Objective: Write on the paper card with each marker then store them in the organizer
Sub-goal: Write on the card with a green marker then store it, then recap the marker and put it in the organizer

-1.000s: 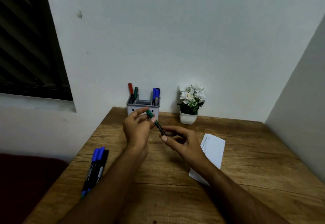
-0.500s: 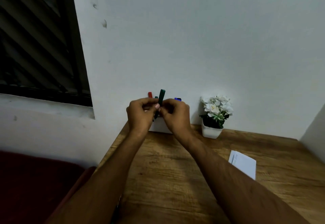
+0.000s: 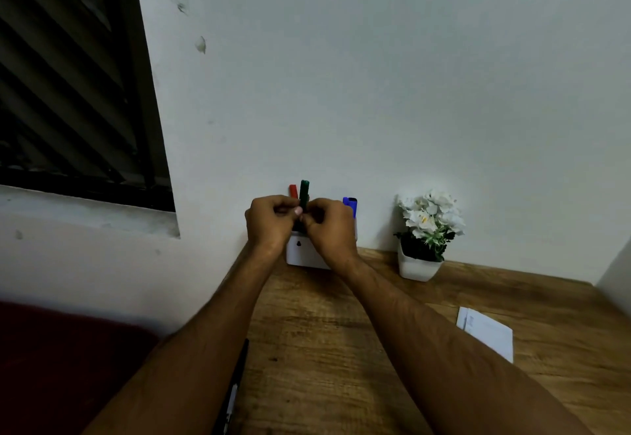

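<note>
both hands together | left hand and right hand pinching upright green marker | right over the white organizer | paper card off right on counter

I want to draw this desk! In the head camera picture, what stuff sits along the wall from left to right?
Window → red marker → green marker → blue marker → flower pot.

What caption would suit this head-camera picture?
Both hands, left and right, hold a green marker upright before the organizer.
</note>
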The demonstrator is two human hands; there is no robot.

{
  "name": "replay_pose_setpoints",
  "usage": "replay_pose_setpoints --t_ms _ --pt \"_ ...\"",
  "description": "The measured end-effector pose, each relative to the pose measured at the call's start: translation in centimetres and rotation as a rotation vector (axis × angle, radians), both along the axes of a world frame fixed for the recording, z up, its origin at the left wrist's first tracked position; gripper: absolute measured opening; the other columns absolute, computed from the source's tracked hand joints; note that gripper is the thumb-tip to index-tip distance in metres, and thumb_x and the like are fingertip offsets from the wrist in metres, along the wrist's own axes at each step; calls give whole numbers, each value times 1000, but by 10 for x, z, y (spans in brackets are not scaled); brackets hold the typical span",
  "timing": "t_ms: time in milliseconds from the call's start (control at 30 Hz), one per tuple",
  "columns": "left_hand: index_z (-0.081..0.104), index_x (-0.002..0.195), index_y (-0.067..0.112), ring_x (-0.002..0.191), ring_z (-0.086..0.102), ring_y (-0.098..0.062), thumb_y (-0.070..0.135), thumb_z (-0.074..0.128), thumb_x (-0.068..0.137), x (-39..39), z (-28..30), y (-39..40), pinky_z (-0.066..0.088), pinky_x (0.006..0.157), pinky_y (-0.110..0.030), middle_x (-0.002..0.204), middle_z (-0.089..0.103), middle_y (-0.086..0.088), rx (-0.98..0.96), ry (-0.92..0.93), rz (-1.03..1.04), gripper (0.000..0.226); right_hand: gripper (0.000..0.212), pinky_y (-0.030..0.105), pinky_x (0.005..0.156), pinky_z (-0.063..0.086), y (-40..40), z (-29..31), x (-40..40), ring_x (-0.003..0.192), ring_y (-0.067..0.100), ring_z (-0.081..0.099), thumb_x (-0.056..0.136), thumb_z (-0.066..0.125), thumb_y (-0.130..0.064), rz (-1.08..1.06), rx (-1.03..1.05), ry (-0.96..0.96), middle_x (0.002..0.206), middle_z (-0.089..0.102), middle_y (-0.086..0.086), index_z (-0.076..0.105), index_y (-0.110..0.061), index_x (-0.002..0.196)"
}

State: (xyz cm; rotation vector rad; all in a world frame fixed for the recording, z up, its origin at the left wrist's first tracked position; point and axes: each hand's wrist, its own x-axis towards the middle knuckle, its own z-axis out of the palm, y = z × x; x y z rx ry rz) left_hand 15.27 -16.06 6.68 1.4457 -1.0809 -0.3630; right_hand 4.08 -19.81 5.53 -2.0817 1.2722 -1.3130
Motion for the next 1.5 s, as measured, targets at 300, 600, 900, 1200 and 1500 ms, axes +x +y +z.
replay_pose_setpoints --t_ms 300,600,900,1200,1500 --pt "77 99 9 79 70 -8 8 78 82 1 -6 4 55 75 -17 90 76 -2 55 12 19 17 24 33 93 60 4 -4 -2 97 20 74 90 77 -8 -24 -1 6 105 80 10 78 -3 113" --pt "77 99 9 76 67 -3 9 79 81 -9 -11 33 48 69 -7 90 74 0 101 -44 0 18 24 20 92 56 35 -17 -22 99 13 73 91 74 -5 -44 -71 -46 108 80 4 78 -9 115" --pt "76 79 24 86 70 -17 15 90 64 9 -29 92 55 83 -27 90 75 -2 503 -423 -67 22 22 6 81 53 93 -57 -42 91 3 71 90 76 -6 115 27 58 101 78 -3 79 -13 110" --pt "74 82 28 92 65 -17 20 96 56 6 -25 133 54 83 -28 99 70 2 830 -617 -177 35 19 4 74 52 127 -68 -52 86 -2 70 88 80 -11 133 111 81 96 78 -7 80 -16 107" --pt "79 91 19 73 52 -10 -3 70 80 -11 -31 137 47 70 -25 110 68 -4 689 -621 -69 26 14 10 74 55 138 -68 -60 85 -1 69 89 80 -15 133 138 99 96 78 -8 81 -18 104"
